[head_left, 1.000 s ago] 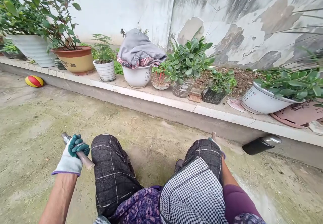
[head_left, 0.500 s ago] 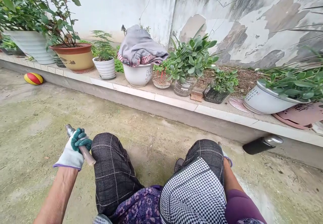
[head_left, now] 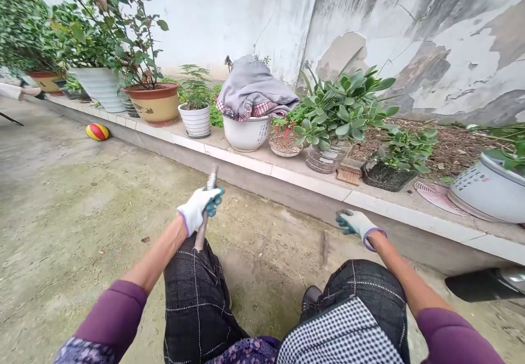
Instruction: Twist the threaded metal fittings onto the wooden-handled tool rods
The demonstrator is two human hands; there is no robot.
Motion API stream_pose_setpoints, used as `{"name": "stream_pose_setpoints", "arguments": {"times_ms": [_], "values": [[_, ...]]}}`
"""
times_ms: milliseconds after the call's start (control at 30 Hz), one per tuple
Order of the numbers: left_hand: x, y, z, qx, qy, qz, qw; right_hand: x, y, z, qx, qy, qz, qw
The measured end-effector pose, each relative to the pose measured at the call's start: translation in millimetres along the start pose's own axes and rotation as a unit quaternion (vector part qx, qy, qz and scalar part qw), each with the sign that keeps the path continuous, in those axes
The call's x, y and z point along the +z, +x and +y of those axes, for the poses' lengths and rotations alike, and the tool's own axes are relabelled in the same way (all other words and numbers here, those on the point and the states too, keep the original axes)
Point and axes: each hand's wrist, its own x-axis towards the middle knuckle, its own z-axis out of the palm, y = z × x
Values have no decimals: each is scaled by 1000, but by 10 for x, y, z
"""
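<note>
Before the tiled ledge (head_left: 311, 181) that runs along a peeling courtyard wall, you sit low with both knees raised and both hands gloved in white and teal. Your left hand (head_left: 200, 206) is closed round the shaft of a tool (head_left: 206, 211), gripping it near the middle. The tool stands almost upright short of the ledge, its metal tip pointing up towards the ledge's edge and its lower end down by your left knee (head_left: 192, 276). Your right hand (head_left: 356, 223) hangs just short of the ledge's front face, palm down and fingers loosely open. It grips nothing that can be seen, though it is blurred. On the ledge, directly beyond the tool, sits a white pot (head_left: 246, 133) draped with a grey cloth (head_left: 256, 85) over a checked one. Further left along the ledge stand a small ribbed white pot (head_left: 196, 121) with a feathery plant and an ochre pot (head_left: 158, 104) holding a leafy shrub. Further right along it, a broad-leaved succulent (head_left: 344, 115) rises from a clear container, with a small brush (head_left: 348, 175) lying at the ledge's front edge just beside it. A tilted white planter (head_left: 488, 189) rests at the ledge's far right. At the foot of the ledge, far to the left, a red-and-yellow striped ball (head_left: 97, 131) lies on the concrete ground (head_left: 82, 205).
</note>
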Motion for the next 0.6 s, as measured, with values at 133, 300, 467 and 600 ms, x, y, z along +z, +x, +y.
{"name": "stream_pose_setpoints", "arguments": {"times_ms": [133, 300, 467, 600], "values": [[613, 325, -141, -38, 140, -55, 988, 378, 351, -567, -23, 63, -87, 994], [999, 532, -210, -50, 174, -158, 971, 1110, 268, -1065, -106, 226, -238, 939], [944, 653, -254, -56, 171, -152, 972, 1415, 40, -1007, -60, 242, -311, 917], [827, 764, -234, -59, 205, -123, 969, 1266, -119, -994, -58, 138, -265, 953]]}}
